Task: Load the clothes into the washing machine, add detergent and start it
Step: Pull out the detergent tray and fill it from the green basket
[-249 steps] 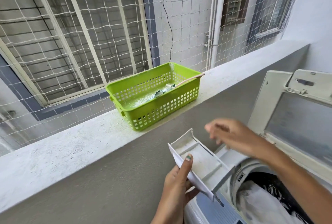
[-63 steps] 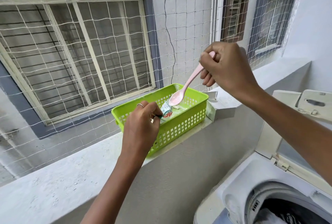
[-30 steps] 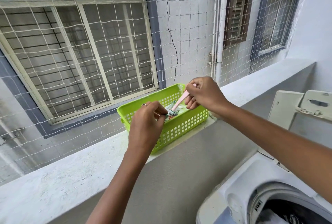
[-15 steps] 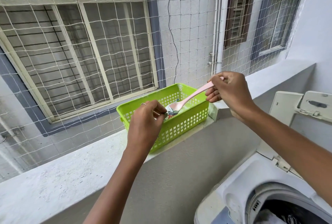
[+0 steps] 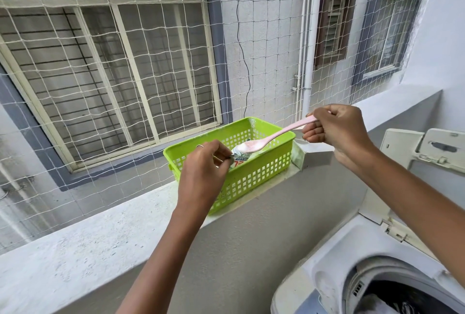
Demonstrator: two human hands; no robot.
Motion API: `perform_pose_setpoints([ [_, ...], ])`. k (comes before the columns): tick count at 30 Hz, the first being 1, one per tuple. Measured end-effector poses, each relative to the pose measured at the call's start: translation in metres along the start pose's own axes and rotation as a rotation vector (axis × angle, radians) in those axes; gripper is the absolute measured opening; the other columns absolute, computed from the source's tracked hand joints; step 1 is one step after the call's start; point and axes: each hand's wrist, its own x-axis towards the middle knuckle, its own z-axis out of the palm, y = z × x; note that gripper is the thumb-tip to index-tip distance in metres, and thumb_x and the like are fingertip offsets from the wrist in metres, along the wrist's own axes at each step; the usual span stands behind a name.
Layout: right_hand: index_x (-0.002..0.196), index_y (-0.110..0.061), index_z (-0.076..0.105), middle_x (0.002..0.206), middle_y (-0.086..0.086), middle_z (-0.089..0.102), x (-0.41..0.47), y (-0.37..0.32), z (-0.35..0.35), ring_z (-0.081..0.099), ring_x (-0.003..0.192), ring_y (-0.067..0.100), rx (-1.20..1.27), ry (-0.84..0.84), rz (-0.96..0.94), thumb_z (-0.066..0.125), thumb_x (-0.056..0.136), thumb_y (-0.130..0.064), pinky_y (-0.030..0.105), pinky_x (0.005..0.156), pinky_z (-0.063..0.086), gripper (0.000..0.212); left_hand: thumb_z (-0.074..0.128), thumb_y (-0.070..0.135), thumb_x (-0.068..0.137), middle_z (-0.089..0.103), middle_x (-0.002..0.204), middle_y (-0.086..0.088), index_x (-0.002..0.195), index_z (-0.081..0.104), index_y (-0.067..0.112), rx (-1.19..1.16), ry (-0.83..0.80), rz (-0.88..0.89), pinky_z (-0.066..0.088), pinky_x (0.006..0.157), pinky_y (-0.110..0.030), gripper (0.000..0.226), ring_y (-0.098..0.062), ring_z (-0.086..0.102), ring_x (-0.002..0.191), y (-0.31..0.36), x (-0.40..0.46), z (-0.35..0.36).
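Detergent powder (image 5: 247, 147) sits heaped in the bowl of the pink spoon (image 5: 273, 136), which hangs just above the green basket (image 5: 251, 175) at the centre of the frame. The right hand (image 5: 337, 132) pinches the spoon by the end of its handle, fingers curled round it. The left hand (image 5: 203, 170) grips the lip of the detergent packet (image 5: 240, 159) inside the basket, holding it steady. So we're in the detergent step: a scoop is loaded and clear of the packet. Just right of the basket, on the ledge (image 5: 75, 245), rests what looks like the white detergent drawer (image 5: 314, 152), partly hidden behind the right hand. Down in the lower right corner the washing machine (image 5: 327, 263) stands with its lid (image 5: 427, 152) up, and clothes (image 5: 402, 303) show dark inside the drum. Next, I'd judge, the spoon must travel level to the right and tip into that drawer. Keep it flat, because a heaped scoop will spill easily. Starting the machine is not yet done.
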Motion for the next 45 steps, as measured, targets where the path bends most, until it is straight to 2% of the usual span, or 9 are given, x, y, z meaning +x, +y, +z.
perform_pose_setpoints([
  [10,0.074,-0.003,0.058,0.041,0.003,0.061,0.014,-0.005,-0.027,0.058,0.035,0.01,0.078,0.07,0.033,0.045,0.087,-0.001,0.014,0.035,0.044,0.019,0.075,0.012,0.076,0.066,0.07,0.012,0.076,0.064,0.023,0.005,0.011,-0.01,0.053,0.067,-0.033,0.016,-0.005,0.061,0.066,0.001,-0.001,-0.001],
  [17,0.07,-0.007,0.055,0.043,0.006,0.058,0.045,0.007,-0.068,0.054,0.032,0.011,0.048,0.271,-0.024,0.043,0.085,0.0,0.015,0.034,0.042,0.02,0.076,0.012,0.076,0.067,0.07,0.011,0.076,0.064,0.023,0.001,0.018,-0.004,0.053,0.067,-0.035,0.016,-0.006,0.063,0.067,0.001,-0.001,-0.001],
  [21,0.068,-0.012,0.055,0.053,0.015,0.059,0.05,0.032,-0.077,0.057,0.034,0.013,-0.081,0.363,-0.061,0.042,0.086,-0.003,0.02,0.036,0.047,0.024,0.077,0.012,0.075,0.065,0.068,0.013,0.074,0.063,0.024,0.003,0.026,0.003,0.05,0.063,-0.025,0.018,0.0,0.061,0.065,0.0,-0.001,0.0],
  [26,0.085,-0.003,0.058,0.056,0.013,0.06,0.042,0.058,-0.069,0.057,0.035,0.009,-0.302,0.363,-0.198,0.041,0.091,-0.011,0.028,0.043,0.053,0.02,0.078,0.012,0.075,0.064,0.066,0.017,0.072,0.062,0.027,0.003,0.025,0.004,0.046,0.06,-0.018,0.022,0.004,0.06,0.065,-0.002,0.0,0.001],
  [29,0.091,-0.004,0.059,0.057,0.01,0.059,0.038,0.066,-0.062,0.058,0.038,0.005,-0.394,0.343,-0.306,0.043,0.095,-0.012,0.022,0.042,0.052,0.019,0.078,0.012,0.075,0.065,0.067,0.015,0.072,0.062,0.027,0.006,0.026,0.004,0.05,0.062,-0.024,0.022,0.002,0.062,0.066,-0.001,0.0,0.001],
  [34,0.093,-0.005,0.059,0.06,0.01,0.061,0.03,0.073,-0.058,0.064,0.051,0.021,-0.531,0.261,-0.479,0.046,0.098,-0.015,0.034,0.053,0.055,0.017,0.078,0.012,0.075,0.066,0.069,0.014,0.074,0.064,0.025,0.004,0.027,0.013,0.053,0.064,-0.029,0.019,-0.002,0.063,0.067,-0.001,0.0,0.0],
  [38,0.095,-0.005,0.058,0.063,0.01,0.063,0.028,0.075,-0.059,0.063,0.052,0.017,-0.55,0.248,-0.539,0.046,0.098,-0.017,0.033,0.057,0.055,0.017,0.078,0.011,0.075,0.066,0.067,0.014,0.072,0.063,0.026,-0.001,0.027,0.01,0.053,0.064,-0.029,0.022,-0.002,0.063,0.066,0.0,0.0,0.0],
  [42,0.093,-0.003,0.059,0.061,0.006,0.06,0.028,0.075,-0.06,0.06,0.046,0.015,-0.498,0.278,-0.505,0.046,0.098,-0.013,0.023,0.051,0.052,0.018,0.078,0.01,0.074,0.065,0.066,0.014,0.071,0.061,0.028,0.009,0.032,0.014,0.052,0.064,-0.027,0.024,-0.002,0.062,0.065,0.0,-0.001,-0.001],
  [45,0.093,0.001,0.059,0.064,0.011,0.062,0.032,0.075,-0.061,0.061,0.046,0.02,-0.402,0.35,-0.37,0.044,0.097,-0.01,0.026,0.048,0.054,0.019,0.078,0.01,0.074,0.064,0.066,0.015,0.072,0.061,0.028,0.005,0.031,0.013,0.052,0.063,-0.026,0.024,-0.001,0.062,0.065,0.0,-0.001,-0.001],
])
